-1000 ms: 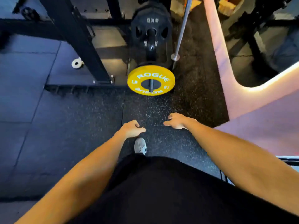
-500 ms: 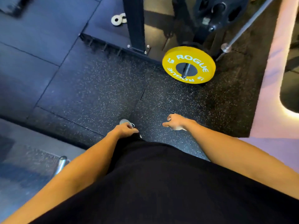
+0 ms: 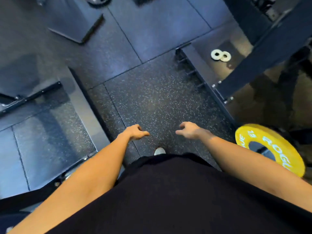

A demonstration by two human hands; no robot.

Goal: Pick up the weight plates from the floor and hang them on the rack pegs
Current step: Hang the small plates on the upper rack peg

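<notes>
Between plates: both hands empty. Left hand [image 3: 135, 132] and right hand [image 3: 189, 130] hang loosely over speckled floor [image 3: 157, 98], fingers half-curled, slack, gripping nothing. Yellow plate [image 3: 276, 146] sits at right edge, apparently already on a low rack peg; peg itself barely visible through the bore, so can't confirm seating. Rack upright [image 3: 263, 56] crosses upper right. Two small white plates [image 3: 220, 55] lie flat on the rack base beside that upright, overlapping or touching, well apart from either hand. Likely the remaining floor plates. Dark round shape at top edge may be another plate; too cropped to tell.

Step in hand, judging by pose: locating next pickup. Next move calls for stepping toward the rack base, bending low, pinching the thin plates by rim or bore since they lie flat, then finding a free peg. Risk: fumbling a flat thin plate off a hard surface.
</notes>
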